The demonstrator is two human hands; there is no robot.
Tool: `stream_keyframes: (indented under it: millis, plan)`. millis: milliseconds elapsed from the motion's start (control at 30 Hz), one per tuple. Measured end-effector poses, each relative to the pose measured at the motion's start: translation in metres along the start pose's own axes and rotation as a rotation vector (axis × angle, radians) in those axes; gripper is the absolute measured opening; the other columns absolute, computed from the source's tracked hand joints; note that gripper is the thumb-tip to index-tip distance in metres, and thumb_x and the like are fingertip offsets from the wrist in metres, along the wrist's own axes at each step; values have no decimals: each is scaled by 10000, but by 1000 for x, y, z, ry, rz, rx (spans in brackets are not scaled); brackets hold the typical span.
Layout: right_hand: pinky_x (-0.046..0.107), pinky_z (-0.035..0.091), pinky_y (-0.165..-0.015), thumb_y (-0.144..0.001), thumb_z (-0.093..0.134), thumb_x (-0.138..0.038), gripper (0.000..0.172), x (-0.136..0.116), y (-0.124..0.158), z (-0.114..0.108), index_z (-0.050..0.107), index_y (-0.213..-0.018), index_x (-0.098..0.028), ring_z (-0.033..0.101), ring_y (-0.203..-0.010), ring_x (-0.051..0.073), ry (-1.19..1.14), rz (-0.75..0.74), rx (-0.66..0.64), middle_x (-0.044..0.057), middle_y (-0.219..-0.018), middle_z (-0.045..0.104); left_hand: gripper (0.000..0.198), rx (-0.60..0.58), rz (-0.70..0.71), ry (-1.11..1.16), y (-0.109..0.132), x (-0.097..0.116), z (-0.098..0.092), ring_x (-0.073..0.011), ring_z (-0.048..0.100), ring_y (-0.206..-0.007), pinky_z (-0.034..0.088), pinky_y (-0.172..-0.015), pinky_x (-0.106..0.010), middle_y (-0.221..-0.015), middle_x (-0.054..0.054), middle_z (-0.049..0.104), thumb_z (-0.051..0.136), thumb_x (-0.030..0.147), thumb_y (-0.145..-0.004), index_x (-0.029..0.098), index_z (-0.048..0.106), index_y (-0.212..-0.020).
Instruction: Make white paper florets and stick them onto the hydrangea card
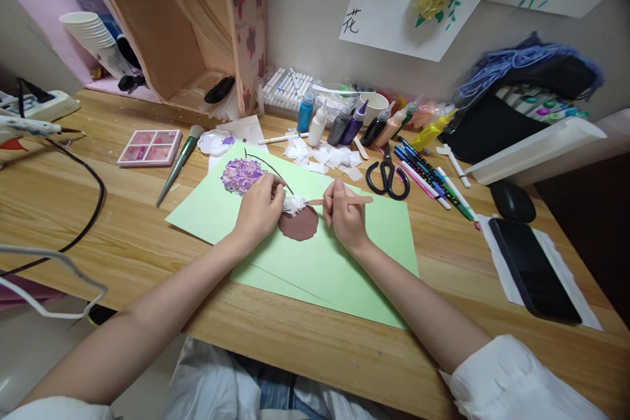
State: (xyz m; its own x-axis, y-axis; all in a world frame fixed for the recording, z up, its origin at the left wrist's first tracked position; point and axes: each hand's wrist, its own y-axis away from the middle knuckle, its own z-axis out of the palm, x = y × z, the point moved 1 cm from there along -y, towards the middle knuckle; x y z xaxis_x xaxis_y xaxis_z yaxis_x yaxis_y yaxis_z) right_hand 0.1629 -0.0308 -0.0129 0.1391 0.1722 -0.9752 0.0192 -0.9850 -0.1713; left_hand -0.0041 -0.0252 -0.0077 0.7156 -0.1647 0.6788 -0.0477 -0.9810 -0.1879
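A sheet of light green paper (374, 262) lies before me, with a brown disc (298, 224) on it. White crumpled shreds (294, 204) cover the disc's upper edge. My left hand (263, 200) rests on the paper at the left of these shreds, thumb and fingers closed together; what they pinch, if anything, is hidden. In my right hand (343, 213) is a thin brown stick (361, 200), held like a pen, its tip at the right edge of the shreds. A purple and pink textured flower head (242, 175) is on the paper, with a dark curved stem line (270, 166).
Black-handled scissors (388, 177), paint bottles (339, 126), white paper scraps (322, 154) and pens (433, 177) lie behind the sheet. At left are a brush (180, 164) and a palette (150, 147); at right, a phone (534, 269) and a mouse (512, 201).
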Motion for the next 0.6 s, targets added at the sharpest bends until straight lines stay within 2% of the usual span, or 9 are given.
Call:
stream_keyframes:
  millis: [200, 333, 400, 467, 533, 600]
  plan:
    - [222, 294, -380, -923, 297, -487, 451, 1, -4, 2, 401, -584, -210, 343, -313, 83, 22, 59, 7, -75, -327, 321, 147, 2, -1, -6, -1, 1, 0, -179, 550, -803, 393, -697, -301, -871, -28, 604, 366, 215, -864, 202, 513, -861]
    - [233, 280, -374, -920, 304, -489, 461, -2, -2, -2, 394, -563, -212, 331, -310, 85, -14, 6, -9, -68, -344, 329, 150, -6, -3, -4, -1, 2, -1, -187, 551, -821, 398, -713, -308, -889, -34, 609, 360, 212, -861, 205, 510, -858]
    - [239, 277, -382, -924, 285, -486, 476, -10, -7, -13, 384, -546, -213, 331, -321, 87, -3, -77, 63, -60, -365, 347, 152, -14, -11, 4, -1, 2, -2, -190, 553, -833, 400, -723, -311, -901, -35, 612, 358, 216, -859, 208, 509, -857]
    - [237, 325, -442, -924, 302, -471, 453, -21, -16, -30, 423, -576, -208, 407, -393, 98, 81, -174, 135, -43, -431, 423, 151, -20, -19, 10, -1, 2, -2, -196, 555, -847, 402, -732, -315, -911, -37, 616, 360, 220, -856, 211, 511, -856]
    - [241, 368, -536, -905, 392, -433, 355, -33, -27, -49, 518, -672, -197, 519, -554, 122, 261, -244, 74, -6, -596, 554, 152, -27, -27, 20, -1, 2, -3, -200, 557, -856, 404, -737, -317, -909, -38, 619, 362, 224, -852, 211, 513, -859]
    - [249, 377, -610, -904, 410, -382, 301, -41, -35, -65, 558, -725, -190, 560, -683, 145, 448, -258, -68, 21, -724, 610, 155, -34, -36, 34, -1, 2, -4, -201, 558, -858, 407, -738, -318, -901, -38, 619, 364, 230, -850, 211, 517, -862]
